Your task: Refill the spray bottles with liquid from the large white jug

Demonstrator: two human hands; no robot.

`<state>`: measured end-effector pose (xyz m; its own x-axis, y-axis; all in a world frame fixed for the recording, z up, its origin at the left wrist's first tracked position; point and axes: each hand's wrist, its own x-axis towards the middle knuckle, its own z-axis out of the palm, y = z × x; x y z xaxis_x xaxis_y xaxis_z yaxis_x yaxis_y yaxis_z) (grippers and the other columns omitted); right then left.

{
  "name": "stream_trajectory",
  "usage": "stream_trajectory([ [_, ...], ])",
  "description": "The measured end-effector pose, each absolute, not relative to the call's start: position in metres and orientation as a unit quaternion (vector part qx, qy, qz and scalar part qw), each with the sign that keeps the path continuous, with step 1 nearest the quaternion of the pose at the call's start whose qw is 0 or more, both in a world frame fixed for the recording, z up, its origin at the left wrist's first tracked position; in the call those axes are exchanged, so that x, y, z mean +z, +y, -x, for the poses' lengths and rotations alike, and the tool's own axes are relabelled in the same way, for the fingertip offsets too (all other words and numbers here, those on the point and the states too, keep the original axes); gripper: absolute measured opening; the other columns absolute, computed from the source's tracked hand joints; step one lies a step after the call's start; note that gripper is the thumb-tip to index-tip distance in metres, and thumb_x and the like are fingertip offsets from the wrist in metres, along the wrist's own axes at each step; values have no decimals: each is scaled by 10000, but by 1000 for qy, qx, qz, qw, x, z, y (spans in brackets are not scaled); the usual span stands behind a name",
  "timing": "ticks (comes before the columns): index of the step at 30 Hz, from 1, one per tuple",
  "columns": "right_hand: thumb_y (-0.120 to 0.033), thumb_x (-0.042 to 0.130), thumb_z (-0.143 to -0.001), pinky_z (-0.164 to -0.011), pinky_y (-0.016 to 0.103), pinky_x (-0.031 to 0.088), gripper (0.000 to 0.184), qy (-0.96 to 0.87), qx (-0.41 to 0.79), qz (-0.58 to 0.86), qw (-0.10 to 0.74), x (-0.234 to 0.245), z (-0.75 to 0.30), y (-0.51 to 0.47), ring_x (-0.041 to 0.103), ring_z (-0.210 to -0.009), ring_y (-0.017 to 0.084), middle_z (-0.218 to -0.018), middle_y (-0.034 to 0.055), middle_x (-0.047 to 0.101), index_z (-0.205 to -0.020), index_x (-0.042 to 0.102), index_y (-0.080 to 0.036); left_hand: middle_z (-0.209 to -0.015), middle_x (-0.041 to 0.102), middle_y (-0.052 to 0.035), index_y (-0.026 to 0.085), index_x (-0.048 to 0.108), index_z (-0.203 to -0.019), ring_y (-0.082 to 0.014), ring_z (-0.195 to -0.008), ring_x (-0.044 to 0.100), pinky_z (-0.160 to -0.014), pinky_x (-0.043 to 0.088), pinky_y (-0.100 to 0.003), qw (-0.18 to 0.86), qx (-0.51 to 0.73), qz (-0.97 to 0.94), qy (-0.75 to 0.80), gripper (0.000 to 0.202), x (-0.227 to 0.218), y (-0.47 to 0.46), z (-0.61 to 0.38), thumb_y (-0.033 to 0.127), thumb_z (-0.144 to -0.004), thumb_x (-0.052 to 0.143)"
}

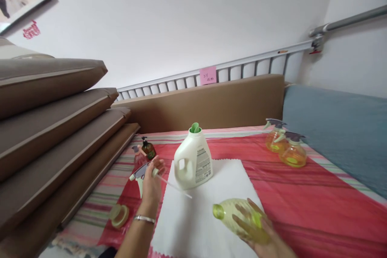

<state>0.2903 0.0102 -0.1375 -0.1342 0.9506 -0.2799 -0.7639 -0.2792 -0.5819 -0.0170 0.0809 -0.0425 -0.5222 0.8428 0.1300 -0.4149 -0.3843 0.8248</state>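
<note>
My left hand (153,181) grips a grey and white spray trigger head (139,173), whose thin dip tube (175,187) points right over the white cloth (211,225). In my right hand (256,225) lies a clear bottle (231,213), tilted on its side with its green neck toward the left and yellow-green liquid at its base. Beyond both hands a large white detergent jug (198,159) stands upright on the cloth, its neck showing a green spout (195,127). Left of my left wrist sits a small round pale-green lid or jar (119,215).
At the right stand two spray bottles (292,155) with orange-yellow liquid. A dark pump bottle (148,149) and a pink bottle (139,159) stand behind my left hand. Stacked cushions (54,129) rise at the left. A brown board (211,100) and a blue-grey cushion (335,129) border the red cloth (317,205).
</note>
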Motion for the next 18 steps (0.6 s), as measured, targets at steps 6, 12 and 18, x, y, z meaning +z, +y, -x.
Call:
stream_trajectory([
  [6,-425,732,-699,-819,403,475,550,-127,756,295,571,-132,-266,-5,615,-1023,279,-1126,51,660,-1193,517,-315,-817,678,-41,186,672,-931,-158,-757,616,-739,444,-297,372,818,-251,361,321,-28,45,11,415,-716,608],
  [12,-398,753,-689,-782,400,499,622,-117,756,283,579,-137,-257,-8,646,-950,263,-1050,45,676,-1224,456,-285,-812,668,-34,190,668,-966,-153,-778,602,-741,435,-293,359,813,-274,368,322,-17,33,-21,405,-742,581],
  [18,-392,748,-695,-783,395,508,604,-122,759,279,575,-142,-254,-10,635,-972,253,-1080,31,664,-1221,462,-308,-815,653,-35,186,664,-960,-156,-764,594,-711,442,-282,317,801,-311,402,326,-20,24,-48,416,-737,608],
])
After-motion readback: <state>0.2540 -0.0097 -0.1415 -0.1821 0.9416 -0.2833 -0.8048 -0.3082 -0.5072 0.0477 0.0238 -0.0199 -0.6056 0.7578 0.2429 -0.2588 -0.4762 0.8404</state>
